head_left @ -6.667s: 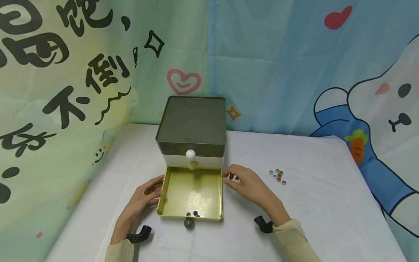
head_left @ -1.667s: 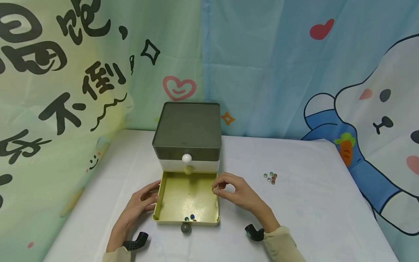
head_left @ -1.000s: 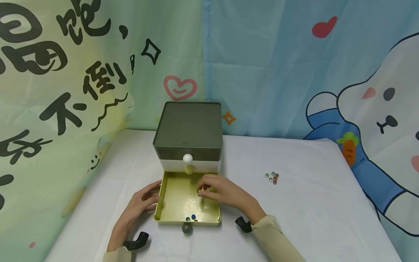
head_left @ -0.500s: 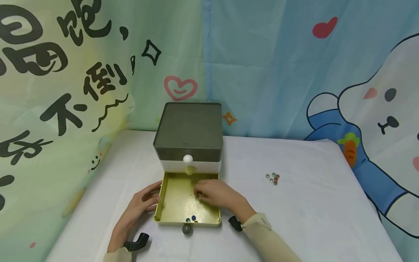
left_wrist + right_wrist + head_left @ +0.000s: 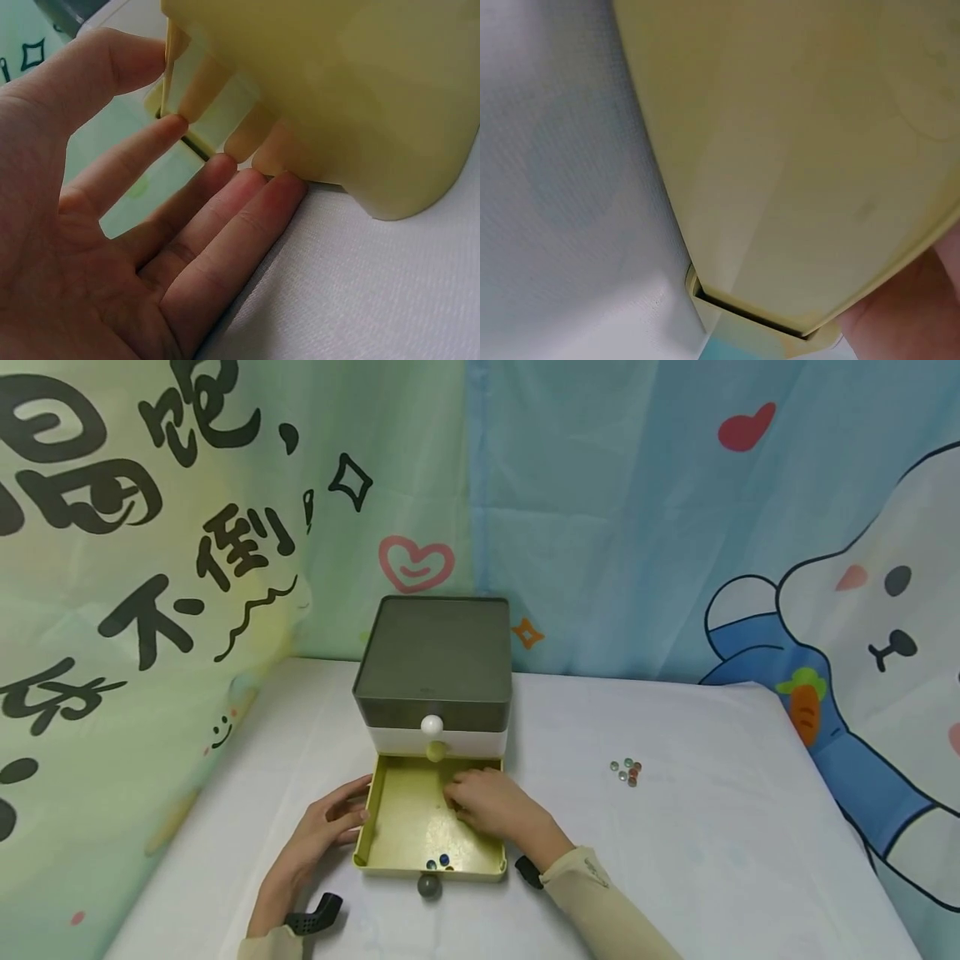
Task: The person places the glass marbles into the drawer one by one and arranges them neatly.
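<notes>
A small cabinet [image 5: 435,652] with a dark olive top has its yellow-green drawer [image 5: 408,810] pulled out. My left hand [image 5: 322,831] is at the drawer's left side; in the left wrist view its nearly straight fingers [image 5: 240,217] rest against the side wall, thumb at the rim. My right hand [image 5: 491,802] reaches over the right rim, fingers pointing down inside the drawer. Its fingertips are hidden, so I cannot tell whether it holds a bead. A few small glass beads, one blue bead [image 5: 444,860] among them, lie at the drawer's front wall.
Several loose glass beads, including a reddish-brown bead [image 5: 632,782], lie on the white tablecloth [image 5: 720,827] to the right. A round dark knob [image 5: 429,885] sticks out from the drawer's front. A printed curtain [image 5: 592,527] hangs right behind the cabinet.
My right hand has moved from the drawer's right rim, where it pinched a bead, leftward and down inside. The outermost bead of the pile is gone since the oldest frame. My left hand stays put.
</notes>
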